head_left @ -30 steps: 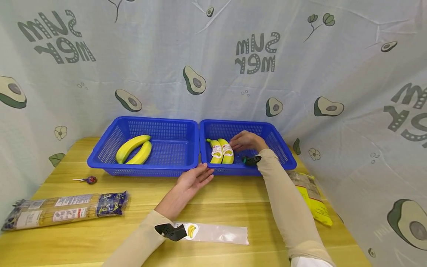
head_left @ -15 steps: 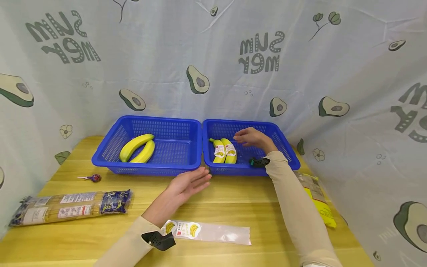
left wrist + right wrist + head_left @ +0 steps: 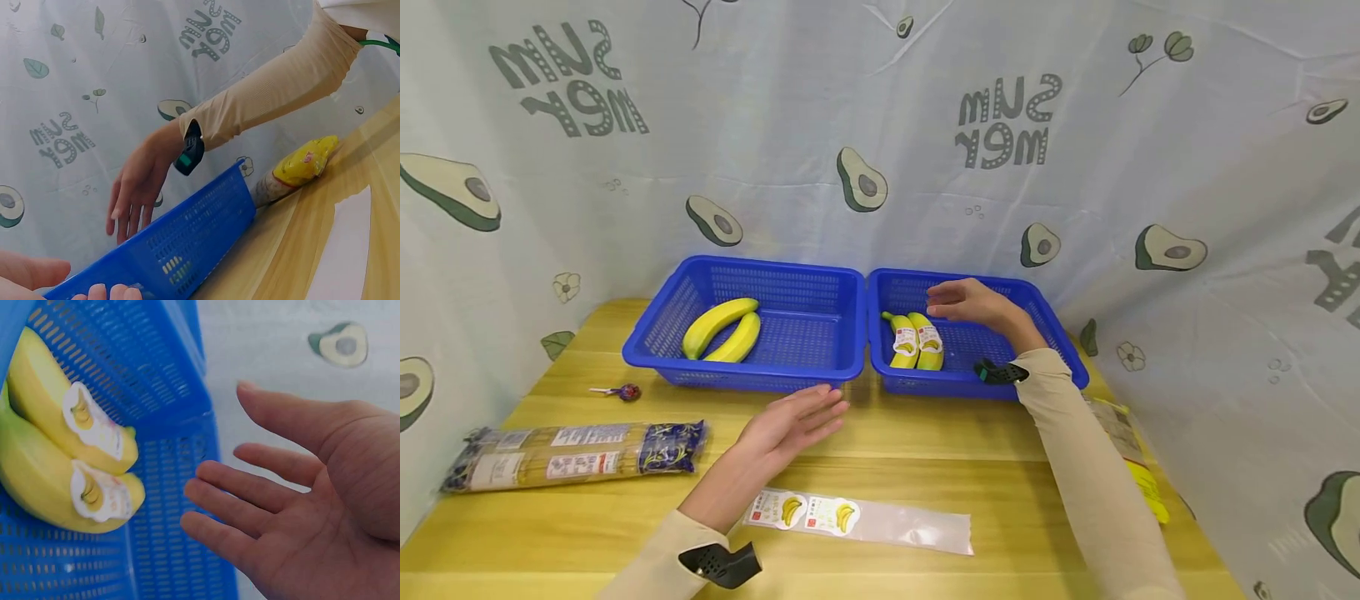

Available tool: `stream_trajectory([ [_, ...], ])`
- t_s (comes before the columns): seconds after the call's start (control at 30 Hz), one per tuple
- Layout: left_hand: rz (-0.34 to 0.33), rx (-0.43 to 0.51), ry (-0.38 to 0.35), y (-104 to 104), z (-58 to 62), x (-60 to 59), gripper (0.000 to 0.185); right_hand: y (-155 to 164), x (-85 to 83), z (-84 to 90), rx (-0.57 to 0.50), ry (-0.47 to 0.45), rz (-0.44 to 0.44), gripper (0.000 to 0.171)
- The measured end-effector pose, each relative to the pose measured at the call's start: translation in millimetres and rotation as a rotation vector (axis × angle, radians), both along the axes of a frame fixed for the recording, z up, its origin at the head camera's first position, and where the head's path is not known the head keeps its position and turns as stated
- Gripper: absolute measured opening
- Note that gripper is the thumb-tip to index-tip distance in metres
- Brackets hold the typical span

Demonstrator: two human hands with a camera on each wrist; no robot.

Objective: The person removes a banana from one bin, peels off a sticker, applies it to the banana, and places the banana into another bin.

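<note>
In the head view two bananas [image 3: 917, 342] with white stickers lie side by side at the left of the right blue basket [image 3: 977, 387]. My right hand [image 3: 981, 307] hovers over that basket, apart from the bananas and holding nothing. The right wrist view shows its fingers [image 3: 231, 506] extended, the palm visible. My left hand [image 3: 790, 429], also holding nothing, is above the table in front of the left blue basket [image 3: 745, 379]. Two bananas without stickers [image 3: 722, 329] lie in that left basket. A strip of banana stickers [image 3: 857, 521] lies on the table beside my left forearm.
A lollipop [image 3: 625, 392] and a long pack of noodles [image 3: 580, 454] lie on the left of the table [image 3: 925, 450]. Right of the right basket is a yellow bag [image 3: 300, 162], partly behind my right arm. A printed curtain [image 3: 790, 108] hangs behind the baskets.
My right hand has drawn up and away from the stickered bananas. My left hand has moved back and left from the baskets' front rim, uncovering more of the sticker strip.
</note>
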State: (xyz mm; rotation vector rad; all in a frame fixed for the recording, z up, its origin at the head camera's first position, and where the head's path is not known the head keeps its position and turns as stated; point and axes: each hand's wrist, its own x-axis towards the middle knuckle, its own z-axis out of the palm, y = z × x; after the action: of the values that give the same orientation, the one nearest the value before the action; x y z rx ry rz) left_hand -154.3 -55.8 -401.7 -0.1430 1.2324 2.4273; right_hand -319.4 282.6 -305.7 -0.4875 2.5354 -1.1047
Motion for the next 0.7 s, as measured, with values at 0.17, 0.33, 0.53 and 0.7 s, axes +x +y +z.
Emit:
stream_trajectory([
  [0.17,0.006,-0.033,0.036,-16.5,-0.2,3.2,0.047,-2.6,5.3,8.3,-0.042,0.045,0.074,0.058],
  [0.33,0.02,-0.035,0.043,-35.1,2.9,6.4,0.05,-10.5,10.9,15.7,-0.137,0.035,0.17,0.057],
  [0.53,0.067,-0.03,0.038,-61.1,7.9,10.1,0.052,-36.9,16.3,27.2,-0.215,0.012,0.267,0.06],
  [0.7,0.114,-0.019,0.027,-80.7,10.1,13.0,0.057,-59.9,14.5,33.8,-0.243,0.011,0.34,0.062],
])
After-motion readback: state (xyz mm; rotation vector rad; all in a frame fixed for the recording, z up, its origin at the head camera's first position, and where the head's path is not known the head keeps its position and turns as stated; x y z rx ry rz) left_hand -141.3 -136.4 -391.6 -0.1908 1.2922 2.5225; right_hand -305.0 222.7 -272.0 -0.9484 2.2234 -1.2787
